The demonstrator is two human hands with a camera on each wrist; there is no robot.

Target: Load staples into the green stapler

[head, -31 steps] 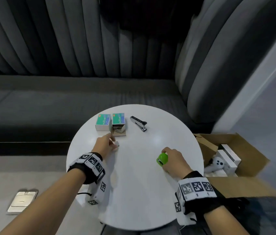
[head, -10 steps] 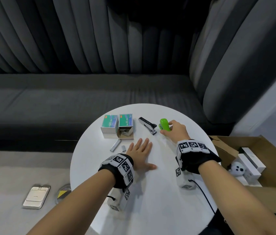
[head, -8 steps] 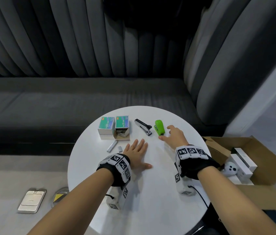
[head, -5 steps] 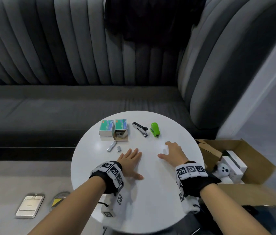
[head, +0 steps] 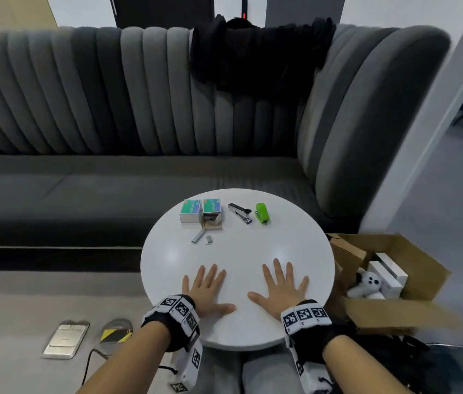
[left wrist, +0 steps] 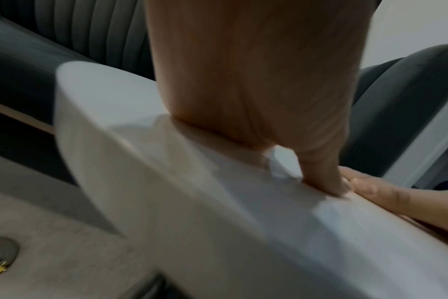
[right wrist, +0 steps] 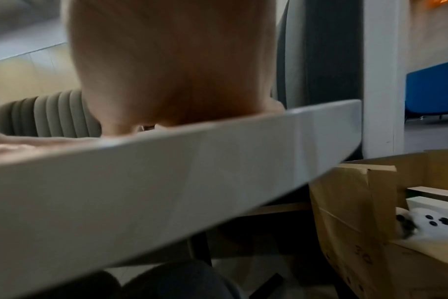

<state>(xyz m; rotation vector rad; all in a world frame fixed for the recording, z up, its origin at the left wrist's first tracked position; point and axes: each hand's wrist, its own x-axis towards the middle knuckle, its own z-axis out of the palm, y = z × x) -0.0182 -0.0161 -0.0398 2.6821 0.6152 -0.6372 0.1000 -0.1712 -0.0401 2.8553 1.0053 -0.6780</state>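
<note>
The green stapler [head: 262,213] lies closed at the far side of the round white table [head: 241,251], to the right of a black stapler [head: 239,213]. Two teal staple boxes [head: 200,213] stand to the left, the right one open at its front. A staple strip [head: 198,236] and a short piece [head: 209,239] lie loose in front of them. My left hand [head: 207,287] and right hand [head: 281,285] rest flat on the near part of the table, fingers spread, holding nothing. The wrist views show only my palms [left wrist: 243,81] [right wrist: 171,60] on the table edge.
A grey ribbed sofa [head: 139,109] wraps behind the table, with black clothing [head: 253,52] over its back. An open cardboard box [head: 389,274] with white boxes and a plush toy sits on the floor at the right. A floor socket plate [head: 65,341] lies at the left.
My right hand set the green stapler down beside the black one, let go and drew back. Both hands slid to the near edge and now lie flat.
</note>
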